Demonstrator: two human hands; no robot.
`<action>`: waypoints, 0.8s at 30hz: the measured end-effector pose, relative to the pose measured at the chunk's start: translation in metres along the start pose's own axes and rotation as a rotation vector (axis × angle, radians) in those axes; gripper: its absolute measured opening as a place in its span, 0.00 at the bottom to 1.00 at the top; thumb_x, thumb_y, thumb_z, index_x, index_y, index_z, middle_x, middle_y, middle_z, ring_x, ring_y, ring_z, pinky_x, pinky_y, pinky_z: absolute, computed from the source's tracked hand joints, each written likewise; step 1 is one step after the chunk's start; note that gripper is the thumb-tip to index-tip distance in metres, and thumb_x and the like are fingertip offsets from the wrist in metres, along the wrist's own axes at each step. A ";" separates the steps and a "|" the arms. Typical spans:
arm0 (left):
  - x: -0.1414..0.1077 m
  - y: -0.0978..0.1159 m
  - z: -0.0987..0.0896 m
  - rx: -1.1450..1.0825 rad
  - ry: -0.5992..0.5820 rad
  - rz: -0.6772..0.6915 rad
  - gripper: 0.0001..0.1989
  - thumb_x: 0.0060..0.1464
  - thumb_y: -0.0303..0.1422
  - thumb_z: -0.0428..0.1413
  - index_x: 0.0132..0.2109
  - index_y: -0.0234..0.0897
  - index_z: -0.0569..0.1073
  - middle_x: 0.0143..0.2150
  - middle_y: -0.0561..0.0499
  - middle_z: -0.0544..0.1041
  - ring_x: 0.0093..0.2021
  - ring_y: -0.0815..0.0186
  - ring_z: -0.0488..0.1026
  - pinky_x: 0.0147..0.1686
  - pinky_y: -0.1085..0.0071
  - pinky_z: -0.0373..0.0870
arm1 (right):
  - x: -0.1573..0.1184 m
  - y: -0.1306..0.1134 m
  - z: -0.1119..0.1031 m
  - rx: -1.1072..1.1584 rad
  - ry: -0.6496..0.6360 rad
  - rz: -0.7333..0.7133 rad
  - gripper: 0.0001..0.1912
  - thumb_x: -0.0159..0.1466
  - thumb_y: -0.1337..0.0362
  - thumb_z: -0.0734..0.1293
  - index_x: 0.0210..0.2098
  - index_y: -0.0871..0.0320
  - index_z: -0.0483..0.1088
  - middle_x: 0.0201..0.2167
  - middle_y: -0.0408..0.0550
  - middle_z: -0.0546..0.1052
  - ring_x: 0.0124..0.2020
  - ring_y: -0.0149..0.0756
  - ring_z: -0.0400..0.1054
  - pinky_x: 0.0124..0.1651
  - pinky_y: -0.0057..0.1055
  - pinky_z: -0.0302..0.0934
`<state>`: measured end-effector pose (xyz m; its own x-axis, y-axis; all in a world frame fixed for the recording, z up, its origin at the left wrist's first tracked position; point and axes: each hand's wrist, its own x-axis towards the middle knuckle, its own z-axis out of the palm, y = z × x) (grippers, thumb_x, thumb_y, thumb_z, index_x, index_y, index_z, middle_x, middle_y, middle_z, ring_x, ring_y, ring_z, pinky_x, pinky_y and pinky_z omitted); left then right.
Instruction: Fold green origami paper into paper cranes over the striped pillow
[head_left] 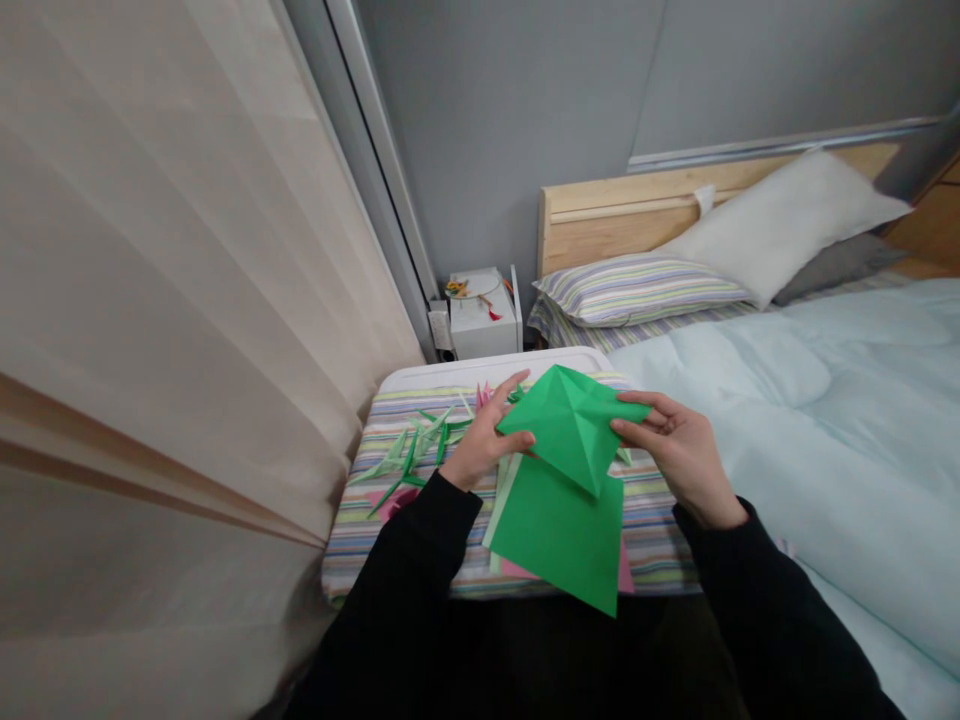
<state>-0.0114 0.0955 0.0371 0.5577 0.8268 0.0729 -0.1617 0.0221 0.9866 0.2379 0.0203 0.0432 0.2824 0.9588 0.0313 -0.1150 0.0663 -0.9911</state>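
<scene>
A creased green paper (pixel 564 420) is held up between both hands, above the striped cloth (pixel 656 535) on the small table. My left hand (pixel 491 432) pinches its left corner between thumb and fingers. On the opposite side, my right hand (pixel 679 445) grips the right corner, where the paper is folded narrow. Below the held paper lies a flat green sheet (pixel 562 535) on top of light green and pink sheets (pixel 627 570). Folded green paper pieces (pixel 409 455) lie left of my left hand, with pink ones (pixel 397 500) beside them.
A bed with a pale blue quilt (pixel 840 400) stands at the right, with a striped pillow (pixel 649 288) and a white pillow (pixel 795 220). A beige curtain (pixel 187 250) hangs at the left. Behind the table is a white bedside cabinet (pixel 486 330) with small items on top.
</scene>
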 end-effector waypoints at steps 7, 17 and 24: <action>0.001 0.001 0.000 0.227 0.165 0.038 0.25 0.44 0.37 0.72 0.51 0.36 0.83 0.43 0.47 0.83 0.34 0.66 0.76 0.34 0.72 0.72 | -0.005 -0.007 -0.001 0.016 -0.008 0.017 0.22 0.51 0.55 0.81 0.42 0.55 0.76 0.30 0.46 0.85 0.31 0.38 0.78 0.37 0.35 0.75; 0.005 -0.003 -0.002 0.169 0.360 0.203 0.12 0.44 0.34 0.71 0.37 0.35 0.84 0.36 0.49 0.82 0.34 0.66 0.75 0.37 0.71 0.72 | -0.012 -0.008 0.000 -0.299 0.188 -0.304 0.12 0.56 0.56 0.78 0.36 0.54 0.78 0.37 0.48 0.83 0.38 0.43 0.78 0.47 0.43 0.74; 0.005 -0.003 -0.002 0.158 0.331 0.197 0.12 0.44 0.35 0.70 0.37 0.35 0.84 0.32 0.49 0.81 0.30 0.67 0.75 0.33 0.71 0.72 | -0.012 -0.007 0.011 -0.135 0.171 -0.330 0.23 0.55 0.58 0.79 0.49 0.53 0.75 0.28 0.44 0.81 0.30 0.42 0.76 0.35 0.40 0.73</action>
<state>-0.0101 0.1008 0.0341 0.2330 0.9431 0.2370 -0.0976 -0.2198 0.9706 0.2250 0.0115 0.0514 0.4396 0.8313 0.3401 0.1315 0.3150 -0.9399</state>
